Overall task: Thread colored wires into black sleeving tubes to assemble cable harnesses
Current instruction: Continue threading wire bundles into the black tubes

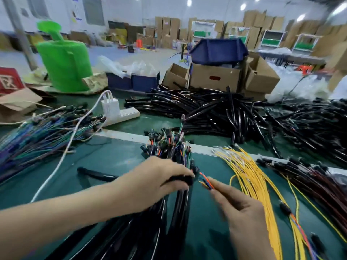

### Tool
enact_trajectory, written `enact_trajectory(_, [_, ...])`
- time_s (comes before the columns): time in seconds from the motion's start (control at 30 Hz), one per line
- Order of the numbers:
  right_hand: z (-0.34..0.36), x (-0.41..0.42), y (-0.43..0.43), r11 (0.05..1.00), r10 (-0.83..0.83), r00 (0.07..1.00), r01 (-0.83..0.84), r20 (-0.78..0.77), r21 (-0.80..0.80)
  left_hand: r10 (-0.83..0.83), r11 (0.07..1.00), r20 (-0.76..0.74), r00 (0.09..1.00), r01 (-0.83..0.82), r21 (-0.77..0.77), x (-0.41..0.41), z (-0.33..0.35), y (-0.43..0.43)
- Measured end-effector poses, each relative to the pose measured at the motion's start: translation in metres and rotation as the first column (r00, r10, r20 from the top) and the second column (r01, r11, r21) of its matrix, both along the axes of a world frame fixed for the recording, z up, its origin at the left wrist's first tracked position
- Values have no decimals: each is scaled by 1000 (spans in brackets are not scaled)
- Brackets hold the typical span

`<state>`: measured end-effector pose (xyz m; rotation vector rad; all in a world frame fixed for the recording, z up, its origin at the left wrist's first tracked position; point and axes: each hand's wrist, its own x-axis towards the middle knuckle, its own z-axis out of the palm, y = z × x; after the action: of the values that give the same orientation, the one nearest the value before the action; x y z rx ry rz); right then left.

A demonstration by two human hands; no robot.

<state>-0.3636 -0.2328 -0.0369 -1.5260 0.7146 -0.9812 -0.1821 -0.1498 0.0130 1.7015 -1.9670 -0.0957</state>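
The bare left forearm (65, 212) reaches in from the table's near left corner, angled toward the middle of the table. The left hand (159, 182) lies palm down, fingers curled over the end of a glossy black sleeving tube (181, 180), thumb beneath. The right hand (242, 209) comes up from the table's near edge, its back facing up, blurred. Its thumb and forefinger pinch a thin bundle of orange, blue and green wires (205, 182) just beside the left fingertips.

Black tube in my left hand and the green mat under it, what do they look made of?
Black tube: probably glossy plastic or rubber; like tubes nearby show glints. Green mat: seems matte rubber or vinyl, flat and without glare.
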Motion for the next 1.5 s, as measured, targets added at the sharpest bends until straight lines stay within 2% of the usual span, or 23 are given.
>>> enact_trajectory(0.07, [1, 0, -1, 998, 15, 999, -18, 52, 56, 24, 999, -17, 1000, -23, 41, -4, -36, 2])
enact_trajectory(0.17, [1, 1, -1, 994, 25, 997, -33, 72, 105, 85, 996, -61, 995, -83, 40, -4, -48, -6])
enact_trajectory(0.27, [0, 1, -1, 988, 67, 995, -76, 69, 137, 82, 997, -214, 973, -78, 29, -11, -52, -6])
enact_trajectory(0.33, [-3, 2, -1, 984, 87, 995, -93, 51, 151, 85, 995, -327, 941, -62, 80, -11, -47, -8])
enact_trajectory(0.43, [-5, 4, 0, 981, 109, 993, -114, 38, 159, 104, 993, -412, 905, -71, 94, -13, -47, -6])
enact_trajectory(0.57, [-5, 6, 1, 982, 145, 989, -147, 21, 121, 73, 997, -464, 883, -84, -3, -16, -57, -1])
enact_trajectory(0.7, [-3, 4, 3, 980, 142, 988, -148, 52, 136, 42, 997, -532, 845, -69, -31, -15, -59, 0])
enact_trajectory(0.8, [-3, 2, 3, 977, 139, 990, -138, 5, 164, -3, 992, -544, 839, -68, -110, -14, -59, 4])
enact_trajectory(0.93, [0, 2, 6, 968, 194, 980, -184, -45, 170, -57, 984, -620, 782, -63, -169, -13, -59, 6])
enact_trajectory(1.1, [-1, 4, 10, 965, 218, 975, -208, -45, 161, -29, 981, -468, 883, -65, -184, -11, -58, 1])
enact_trajectory(1.37, [-1, 4, 12, 961, 255, 966, -248, -50, 125, -59, 987, -557, 829, -34, -156, -15, -60, 3])
enact_trajectory(1.5, [1, 4, 14, 967, 243, 969, -238, -53, 91, -72, 988, -544, 836, -15, -153, -16, -60, 4])
